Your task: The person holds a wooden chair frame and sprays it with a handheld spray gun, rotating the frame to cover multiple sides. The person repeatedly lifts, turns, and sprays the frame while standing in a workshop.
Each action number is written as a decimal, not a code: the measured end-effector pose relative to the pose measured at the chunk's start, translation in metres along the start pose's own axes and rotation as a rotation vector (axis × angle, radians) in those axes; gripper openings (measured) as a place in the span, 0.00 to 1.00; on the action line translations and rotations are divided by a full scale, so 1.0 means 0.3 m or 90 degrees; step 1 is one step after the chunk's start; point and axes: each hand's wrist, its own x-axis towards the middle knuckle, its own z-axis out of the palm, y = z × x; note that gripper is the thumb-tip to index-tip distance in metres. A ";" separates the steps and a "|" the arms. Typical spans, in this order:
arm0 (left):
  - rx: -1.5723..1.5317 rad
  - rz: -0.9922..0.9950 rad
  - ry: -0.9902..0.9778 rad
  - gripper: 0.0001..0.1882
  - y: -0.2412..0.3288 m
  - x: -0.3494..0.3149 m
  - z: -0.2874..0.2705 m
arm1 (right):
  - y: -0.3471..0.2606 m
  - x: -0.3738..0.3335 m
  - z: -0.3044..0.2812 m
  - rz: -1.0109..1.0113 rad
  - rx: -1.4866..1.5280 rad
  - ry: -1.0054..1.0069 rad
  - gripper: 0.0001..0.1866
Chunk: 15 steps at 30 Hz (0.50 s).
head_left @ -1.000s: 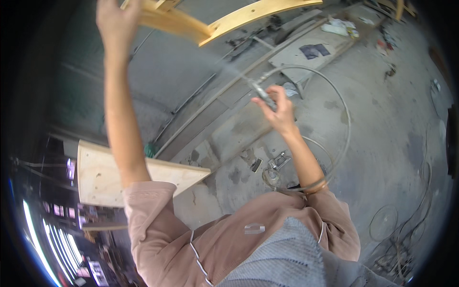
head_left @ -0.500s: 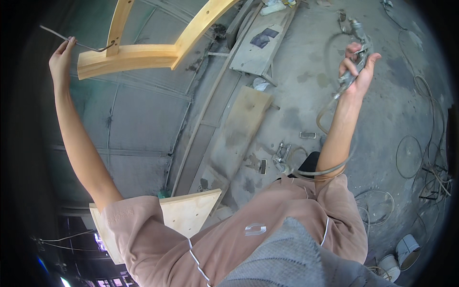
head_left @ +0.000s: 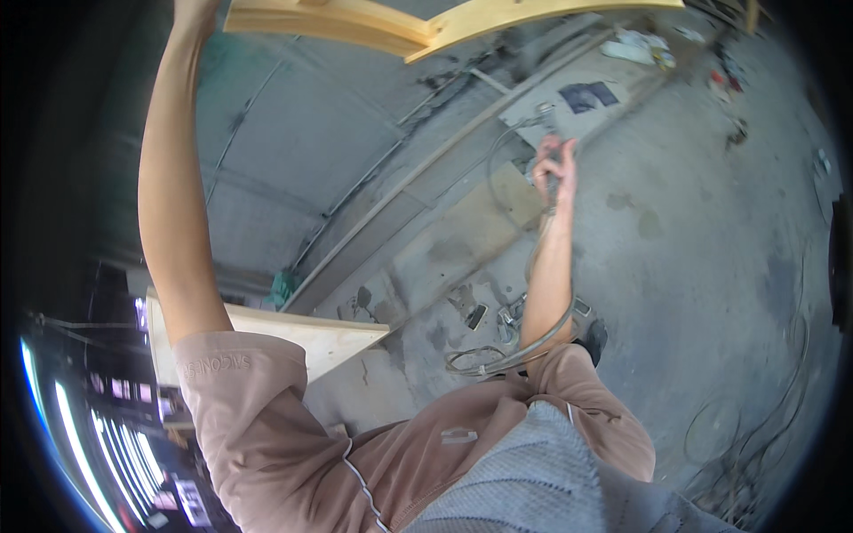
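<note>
At the upper left my left hand (head_left: 195,12) is cut off by the top edge, its fingers out of sight. Beside it, a pale curved wooden frame (head_left: 338,22) hangs along the top of the view, partly cropped. My right hand (head_left: 558,167), smeared by motion, grips a metal spray gun (head_left: 546,110) out in front of me. A translucent hose (head_left: 511,362) runs from the gun and loops around my right forearm near the elbow.
A low bench (head_left: 533,107) carries a dark cloth (head_left: 587,97) and plastic bags (head_left: 635,46). A long plank (head_left: 466,226) lies beyond my body. Behind my left arm stands a pale wooden board (head_left: 302,336). Hoses (head_left: 786,391) trail over the floor at right.
My view has turned. My left hand and the wooden frame have shifted up, and the metal hook earlier in that hand is out of view. The spray gun has swung left with my right hand.
</note>
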 end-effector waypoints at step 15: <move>0.140 -0.084 0.086 0.22 -0.185 0.088 0.028 | -0.146 0.483 -0.062 0.110 -0.166 0.134 0.32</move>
